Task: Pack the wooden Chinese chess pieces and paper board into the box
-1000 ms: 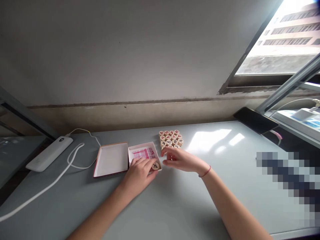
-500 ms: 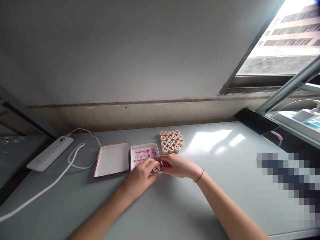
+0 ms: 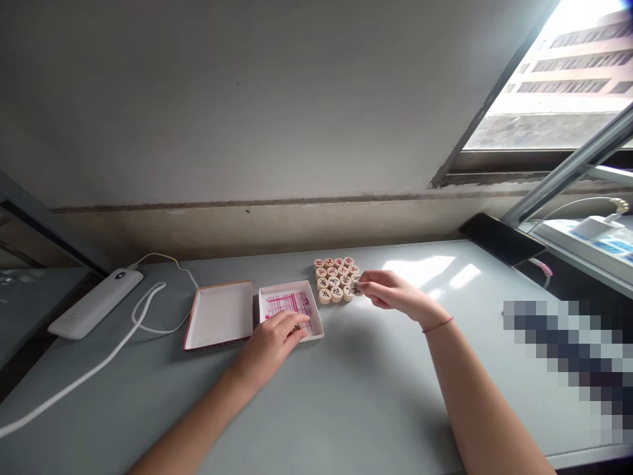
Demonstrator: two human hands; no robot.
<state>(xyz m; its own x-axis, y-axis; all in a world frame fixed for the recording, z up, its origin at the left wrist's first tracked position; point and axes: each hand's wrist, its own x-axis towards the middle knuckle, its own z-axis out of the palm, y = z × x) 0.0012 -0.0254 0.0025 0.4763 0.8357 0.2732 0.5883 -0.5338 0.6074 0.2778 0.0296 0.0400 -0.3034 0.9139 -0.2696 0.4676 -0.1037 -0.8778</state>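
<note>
Round wooden pieces with red and black characters (image 3: 333,281) stand in close rows on the grey desk. At their right front corner, my right hand (image 3: 390,293) pinches a piece with a black character (image 3: 356,288). My left hand (image 3: 275,338) is closed over the front of an open white box (image 3: 317,321); part of a black-marked piece (image 3: 297,326) shows between its fingers. A pink-printed sheet (image 3: 287,305) lies inside that box. Just left of it is an open white tray or lid (image 3: 221,315) with a dark red outer edge.
A white power bank (image 3: 96,303) with a cable lies at the left, and a thicker white cable (image 3: 89,377) curves across the desk (image 3: 316,409). At the back right are a black flat object (image 3: 502,237) and a metal frame post (image 3: 568,168).
My right hand has moved from the box, right and up to the group's right edge, with a piece in it. My left hand has shifted slightly left; the box's right side is uncovered.
</note>
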